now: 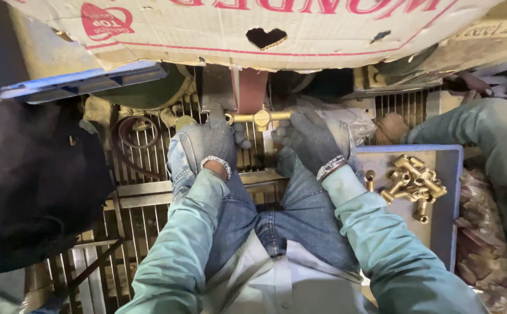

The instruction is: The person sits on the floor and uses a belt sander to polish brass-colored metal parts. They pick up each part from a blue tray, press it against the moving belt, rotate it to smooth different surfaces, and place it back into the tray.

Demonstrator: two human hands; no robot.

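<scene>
Both gloved: left hand [211, 141] & right hand [310, 139] closed on brass fitting [261, 118] against belt [251, 90]; tray [448, 192] right, tight room.

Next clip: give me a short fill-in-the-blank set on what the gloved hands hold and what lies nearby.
1. Both gloved hands, left hand and right hand, hold one ____-coloured metal fitting.
2. The fitting is pressed against a reddish-brown ____.
3. More brass fittings lie piled in a ____-rimmed tray.

Missing: brass; belt; blue
</scene>
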